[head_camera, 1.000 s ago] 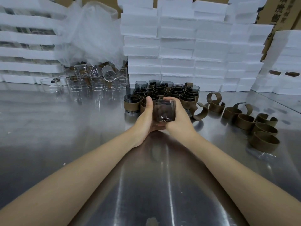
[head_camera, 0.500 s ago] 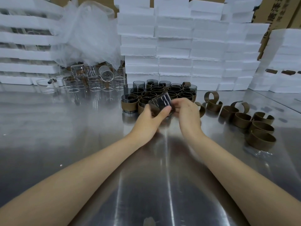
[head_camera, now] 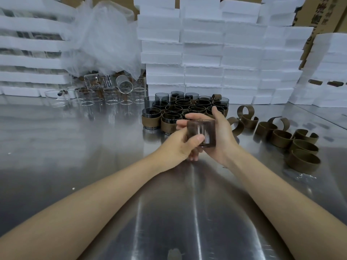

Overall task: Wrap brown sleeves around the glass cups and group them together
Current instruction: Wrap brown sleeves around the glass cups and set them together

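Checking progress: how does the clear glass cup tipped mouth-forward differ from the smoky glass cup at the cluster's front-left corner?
The clear glass cup is colourless, the smoky glass cup grey. The clear one lies tipped; the smoky one stands upright. The clear one is bare; the smoky one wears a brown sleeve. Both are cylindrical.

Bare steel table [head_camera: 78,147] open to the left and near edge, grouped sleeved cups [head_camera: 180,111] blocking just ahead, loose brown sleeves [head_camera: 281,136] crowding right, clear glasses [head_camera: 105,94] far left, foam stacks [head_camera: 216,53] walling the back.
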The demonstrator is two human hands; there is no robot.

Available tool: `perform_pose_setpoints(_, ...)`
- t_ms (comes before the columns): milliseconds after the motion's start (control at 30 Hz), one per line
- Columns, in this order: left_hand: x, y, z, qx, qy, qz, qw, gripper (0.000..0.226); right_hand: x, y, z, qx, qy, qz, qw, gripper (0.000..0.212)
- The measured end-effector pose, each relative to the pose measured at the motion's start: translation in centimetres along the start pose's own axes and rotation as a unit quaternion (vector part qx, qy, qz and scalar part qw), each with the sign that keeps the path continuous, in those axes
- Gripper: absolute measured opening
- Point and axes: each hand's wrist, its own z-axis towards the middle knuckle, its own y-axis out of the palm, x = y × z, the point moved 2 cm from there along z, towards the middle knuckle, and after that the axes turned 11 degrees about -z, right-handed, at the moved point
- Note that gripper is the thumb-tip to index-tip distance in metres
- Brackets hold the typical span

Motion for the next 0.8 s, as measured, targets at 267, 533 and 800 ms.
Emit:
perform_pose_setpoints(267,0.5,-1.3,1.0,0.122,-0.028,-0.245,0.961,0.058,1.6,1.6,0.9,-0.022,-0.09,-0.096,0.991,0.041)
perform_pose_setpoints(533,1.0,-1.7,0.2,0.235,0.014,0.0,0.972,0.051,2.4,0.1,0.9,0.076,-0.202,-0.251,0.944,0.064)
perform_pose_setpoints(800,2.4,0.3,-1.0,0.034,0.236,0.562,0.792,0.056,2.5,-0.5,1.6,0.215,-0.255,-0.527,0.782,0.01)
